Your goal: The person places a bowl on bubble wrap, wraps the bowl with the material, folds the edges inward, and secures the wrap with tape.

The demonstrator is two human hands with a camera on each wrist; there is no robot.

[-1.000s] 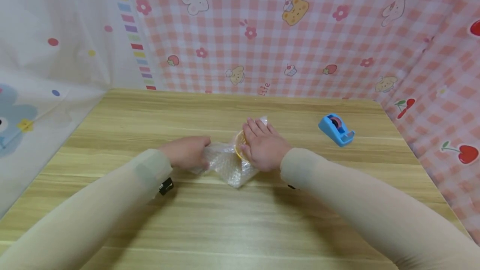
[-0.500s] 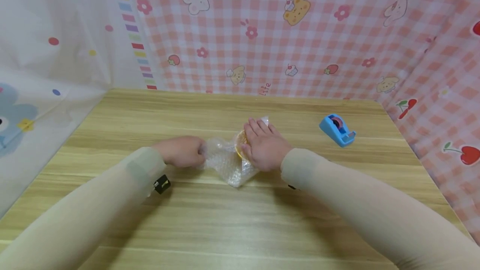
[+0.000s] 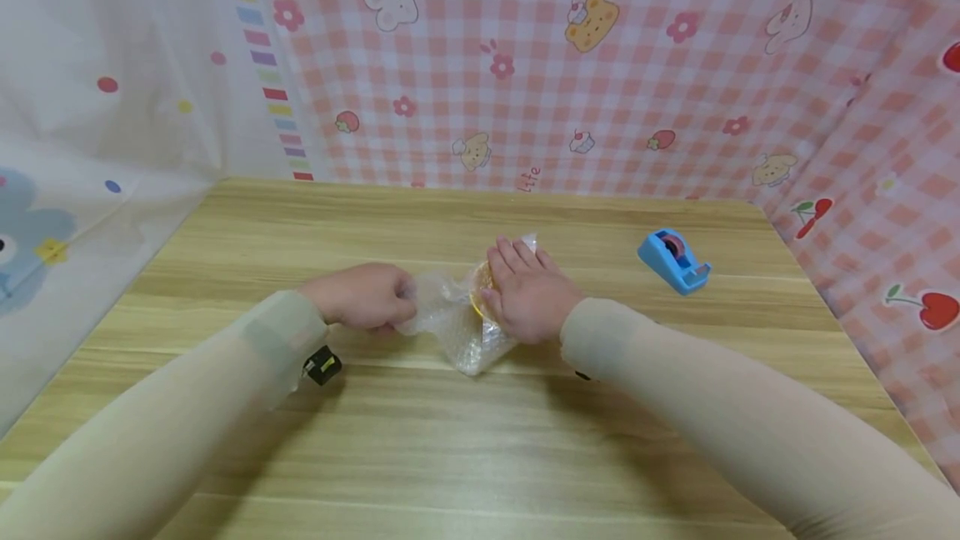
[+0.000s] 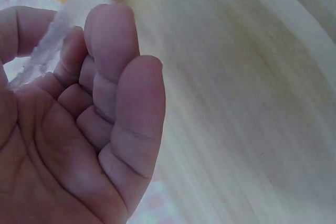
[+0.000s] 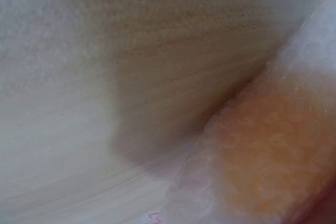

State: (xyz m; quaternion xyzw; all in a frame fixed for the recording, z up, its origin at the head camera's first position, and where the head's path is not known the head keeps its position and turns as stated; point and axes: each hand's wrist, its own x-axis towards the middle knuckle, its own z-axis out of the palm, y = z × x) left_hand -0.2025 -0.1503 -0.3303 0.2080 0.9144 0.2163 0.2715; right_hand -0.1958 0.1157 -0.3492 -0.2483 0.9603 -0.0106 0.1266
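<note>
A sheet of bubble wrap [image 3: 468, 344] lies at the middle of the table, partly folded over a round yellow-rimmed thing [image 3: 481, 277]. Through the wrap this thing looks orange in the right wrist view; its kind cannot be made out. Flat on top of it rests my right hand [image 3: 528, 294], fingers straight. My left hand [image 3: 363, 297] pinches the wrap's left end between thumb and fingers. The left wrist view shows the pinched film [image 4: 50, 45] between thumb and index finger, with the other fingers curled loosely.
A blue tape dispenser [image 3: 673, 261] with a roll of tape stands at the right on the wooden table [image 3: 480, 457]. Behind the table hangs a pink checked cloth [image 3: 450, 57]. A white patterned cloth [image 3: 112, 132] hangs at the left.
My left hand has shifted slightly to the left and up, still holding the wrap's end. The wrap's left part has moved with it. My right hand stays in place.
</note>
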